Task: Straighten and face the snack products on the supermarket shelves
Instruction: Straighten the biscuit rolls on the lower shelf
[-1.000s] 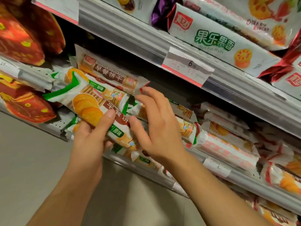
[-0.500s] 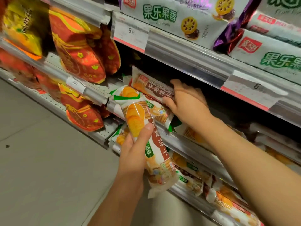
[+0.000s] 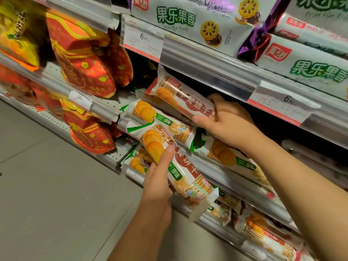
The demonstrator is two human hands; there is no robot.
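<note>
Left hand [image 3: 158, 178] grips a green-trimmed biscuit pack [image 3: 169, 159] off the shelf, below the right hand [image 3: 224, 121], which grips a red-trimmed biscuit pack [image 3: 180, 97] on the stack. Packs beneath both hands lie askew. Judged early; most facing remains.
</note>
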